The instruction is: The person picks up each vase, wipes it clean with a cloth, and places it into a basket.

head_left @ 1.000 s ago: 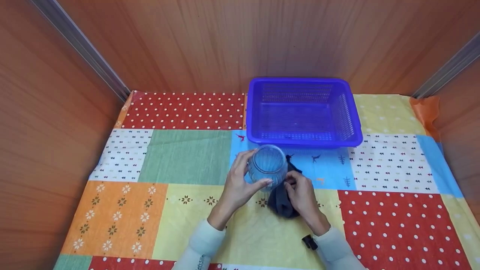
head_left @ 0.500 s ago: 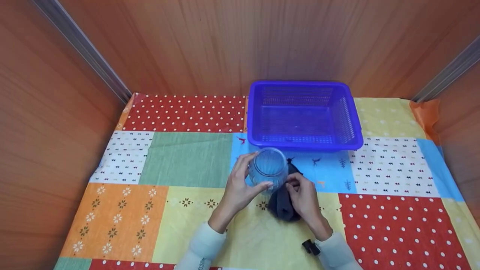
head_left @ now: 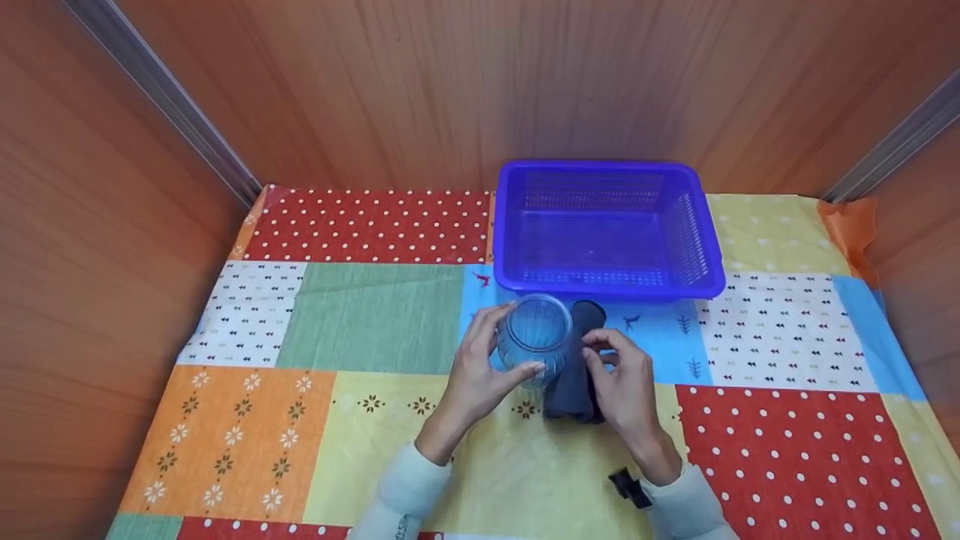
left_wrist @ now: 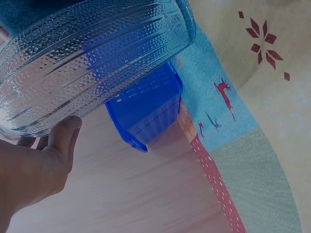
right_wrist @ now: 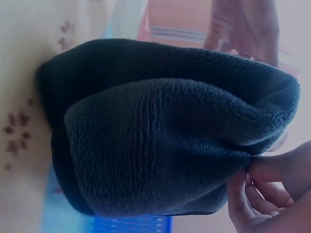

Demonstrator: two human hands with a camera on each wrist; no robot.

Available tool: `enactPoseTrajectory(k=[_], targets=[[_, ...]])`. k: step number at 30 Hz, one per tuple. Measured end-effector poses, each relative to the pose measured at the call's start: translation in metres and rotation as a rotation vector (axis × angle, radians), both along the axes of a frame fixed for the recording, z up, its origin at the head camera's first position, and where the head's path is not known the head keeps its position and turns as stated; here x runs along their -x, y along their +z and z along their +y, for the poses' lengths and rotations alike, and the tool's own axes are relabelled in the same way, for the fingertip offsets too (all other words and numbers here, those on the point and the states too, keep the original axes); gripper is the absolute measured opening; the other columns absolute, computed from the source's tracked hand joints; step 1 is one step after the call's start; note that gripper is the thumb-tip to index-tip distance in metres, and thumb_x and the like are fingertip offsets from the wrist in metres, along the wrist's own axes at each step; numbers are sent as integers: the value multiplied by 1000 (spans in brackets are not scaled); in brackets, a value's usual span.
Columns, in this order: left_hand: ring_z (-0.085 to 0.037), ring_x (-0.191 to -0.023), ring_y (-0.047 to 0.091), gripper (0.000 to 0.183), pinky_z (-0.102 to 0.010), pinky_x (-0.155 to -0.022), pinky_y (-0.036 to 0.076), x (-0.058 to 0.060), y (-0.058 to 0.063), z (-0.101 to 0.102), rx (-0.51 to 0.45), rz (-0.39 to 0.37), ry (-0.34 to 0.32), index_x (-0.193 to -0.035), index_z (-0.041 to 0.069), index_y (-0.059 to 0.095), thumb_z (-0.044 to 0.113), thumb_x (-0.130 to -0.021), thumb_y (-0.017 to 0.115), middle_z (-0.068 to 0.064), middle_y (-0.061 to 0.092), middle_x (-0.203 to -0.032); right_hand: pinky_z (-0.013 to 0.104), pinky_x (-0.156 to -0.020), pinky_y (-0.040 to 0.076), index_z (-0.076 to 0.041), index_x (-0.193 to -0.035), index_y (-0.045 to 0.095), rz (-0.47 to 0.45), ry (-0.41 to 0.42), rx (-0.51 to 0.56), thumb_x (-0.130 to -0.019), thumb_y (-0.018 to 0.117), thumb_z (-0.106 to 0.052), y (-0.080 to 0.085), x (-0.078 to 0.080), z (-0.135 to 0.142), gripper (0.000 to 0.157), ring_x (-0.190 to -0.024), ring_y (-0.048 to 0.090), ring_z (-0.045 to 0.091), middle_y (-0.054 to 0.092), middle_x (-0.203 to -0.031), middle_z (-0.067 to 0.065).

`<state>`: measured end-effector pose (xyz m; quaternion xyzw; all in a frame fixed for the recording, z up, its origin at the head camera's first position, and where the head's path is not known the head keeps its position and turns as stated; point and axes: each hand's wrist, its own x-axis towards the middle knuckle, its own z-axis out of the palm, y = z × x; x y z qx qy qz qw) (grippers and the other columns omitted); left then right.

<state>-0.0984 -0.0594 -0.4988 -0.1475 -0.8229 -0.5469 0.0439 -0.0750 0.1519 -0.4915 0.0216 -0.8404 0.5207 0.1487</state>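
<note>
The left hand (head_left: 476,371) grips a clear, ribbed, round glass jar (head_left: 534,341), thumb on the near side and fingers around the far side; the jar's mouth faces up toward the head camera. The left wrist view shows a dimpled surface between the ribs. Whether the jar's base touches the table cannot be told. The right hand (head_left: 624,381) pinches the edge of a dark grey, soft-pile fabric cloth (head_left: 571,394) between thumb and forefinger, as the right wrist view confirms. The cloth is folded over and located immediately to the right of the jar; contact between them cannot be determined. Behind both stands a purple-blue, rectangular, perforated plastic basket (head_left: 609,291). A multicoloured patchwork-print tablecloth (head_left: 375,315) lies beneath, with brown wood-grained panels (head_left: 420,90) at the back and sides. A small black clip (head_left: 630,488) is beside the pale right sleeve (head_left: 686,506).
</note>
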Motion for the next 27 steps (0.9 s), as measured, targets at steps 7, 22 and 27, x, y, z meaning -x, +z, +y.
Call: enactPoseTrajectory(k=[7, 22, 27], targets=[[-28, -137, 53, 82, -53, -111, 51, 1, -1, 0, -22, 8, -3, -151, 11, 53, 26, -81, 94, -10, 53, -150, 15, -82, 58, 3, -102, 74, 86, 15, -20, -93, 72, 12, 15, 2, -3, 13, -92, 73, 26, 74, -98, 11], [-26, -137, 53, 82, -48, -106, 55, 0, 0, 0, -5, -6, 4, -152, 15, 54, 29, -81, 94, -7, 53, -151, 30, -83, 64, 2, -108, 77, -2, 48, -12, -92, 75, 9, 20, 2, 3, 18, -98, 72, 27, 74, -103, 12], [-26, -138, 53, 82, -48, -108, 54, 0, 1, -1, 1, -4, 1, -152, 15, 54, 34, -82, 93, -6, 53, -151, 32, -81, 64, 4, -105, 75, -25, 49, -13, -92, 73, 13, 11, 4, 5, 16, -95, 72, 29, 74, -100, 14]])
